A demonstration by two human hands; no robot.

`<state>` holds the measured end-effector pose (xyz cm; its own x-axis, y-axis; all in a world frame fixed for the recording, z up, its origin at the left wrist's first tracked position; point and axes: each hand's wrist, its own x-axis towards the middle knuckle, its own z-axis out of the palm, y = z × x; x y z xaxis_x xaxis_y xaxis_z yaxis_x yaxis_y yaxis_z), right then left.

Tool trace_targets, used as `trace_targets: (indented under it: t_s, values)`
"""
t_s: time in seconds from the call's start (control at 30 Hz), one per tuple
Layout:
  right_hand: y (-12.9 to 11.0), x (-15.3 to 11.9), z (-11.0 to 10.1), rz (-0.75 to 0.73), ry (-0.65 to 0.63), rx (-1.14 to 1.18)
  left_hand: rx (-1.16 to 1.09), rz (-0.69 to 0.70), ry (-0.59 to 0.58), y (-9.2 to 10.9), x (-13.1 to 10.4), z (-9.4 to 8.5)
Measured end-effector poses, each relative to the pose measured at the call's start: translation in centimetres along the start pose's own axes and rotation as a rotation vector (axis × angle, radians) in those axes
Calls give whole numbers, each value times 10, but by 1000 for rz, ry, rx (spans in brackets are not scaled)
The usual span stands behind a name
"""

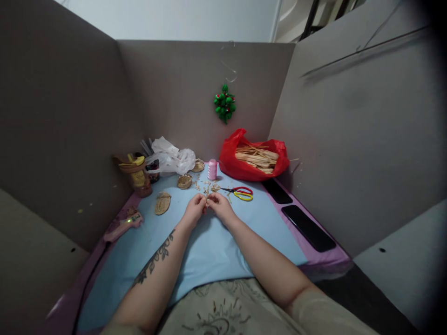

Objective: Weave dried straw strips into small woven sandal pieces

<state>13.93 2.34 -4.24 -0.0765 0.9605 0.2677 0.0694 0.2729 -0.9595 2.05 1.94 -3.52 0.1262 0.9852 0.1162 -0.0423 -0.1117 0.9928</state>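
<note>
Fingertips of my left hand (pixel 195 207) and my right hand (pixel 221 206) meet over the blue cloth (pixel 216 251). Both hands are closed in a pinch around something too small to make out. Just beyond them lie cut straw scraps (pixel 206 187). Scissors (pixel 242 192) with one red and one yellow handle rest to the right of the scraps. A pink thread spool (pixel 212 170) stands upright behind. To the left are a small woven basket (pixel 184 181), a flat oval woven piece (pixel 162 203) and another woven piece (pixel 198 165) farther back.
A red plastic bag (pixel 233 160) holds dried straw strips (pixel 258 158). Two dark phones (pixel 309 228) lie along the right edge. A pink glue gun (pixel 124 225) with a cord, a jar (pixel 141 181) and a white plastic bag (pixel 174 160) sit left. Grey panels (pixel 181 93) enclose the table.
</note>
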Motion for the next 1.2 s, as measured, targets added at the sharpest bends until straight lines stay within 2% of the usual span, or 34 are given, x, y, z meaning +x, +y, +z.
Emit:
trace_targets:
  t_s: [0.23, 0.37, 0.57, 0.73, 0.8, 0.87, 0.97, 1.07, 1.13, 1.2]
  values:
    - [3, 5, -2, 69, -38, 1, 167, -12, 57, -6, 5, -4]
    - [8, 7, -1, 56, -41, 16, 95, -62, 5, -8, 7, -5]
    - [14, 4, -1, 90, -121, 77, 51, -71, -37, -6, 4, -6]
    - [14, 6, -4, 57, -125, 49, -31, -116, -135, -1, 2, -7]
    - [14, 7, -6, 52, -120, 54, 2, -86, -148, 1, 2, -8]
    - [14, 8, -6, 55, -104, 58, 120, 13, -112, 3, 2, -10]
    - [14, 9, -6, 54, -47, 22, 364, 193, 25, 5, 2, -14]
    - [14, 9, -5, 48, 61, -56, 503, 272, 153, 6, 3, -14]
    - [13, 9, -3, 36, 154, -102, 498, 265, 143, 5, 2, -11]
    - [12, 9, -1, 36, 225, -89, 503, 282, 82, 3, 0, -6]
